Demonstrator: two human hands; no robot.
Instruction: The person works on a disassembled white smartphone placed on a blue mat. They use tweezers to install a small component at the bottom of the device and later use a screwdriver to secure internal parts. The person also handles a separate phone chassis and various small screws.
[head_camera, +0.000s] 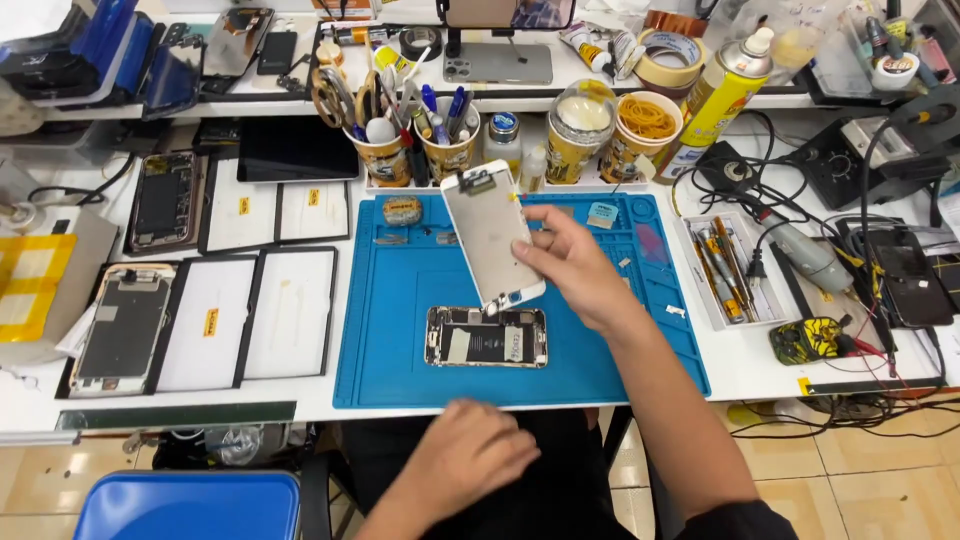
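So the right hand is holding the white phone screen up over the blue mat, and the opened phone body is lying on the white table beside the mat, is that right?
Not quite. The head view shows the opened phone body lying on the blue mat itself, not on the white table beside it. The rest holds: the right hand is holding the white phone screen up over the mat.

One blue mat (400, 370) on the counter (740, 365), one opened phone body (486, 336) on it, one white screen panel (490, 236) held up. Two hands: right hand (572, 268), left hand (470, 452). Four cups (448, 152) of tools and bits in a row, one yellow spray can (716, 100), roughly four white-backed screens (290, 312) at left, one blue stool (188, 505)
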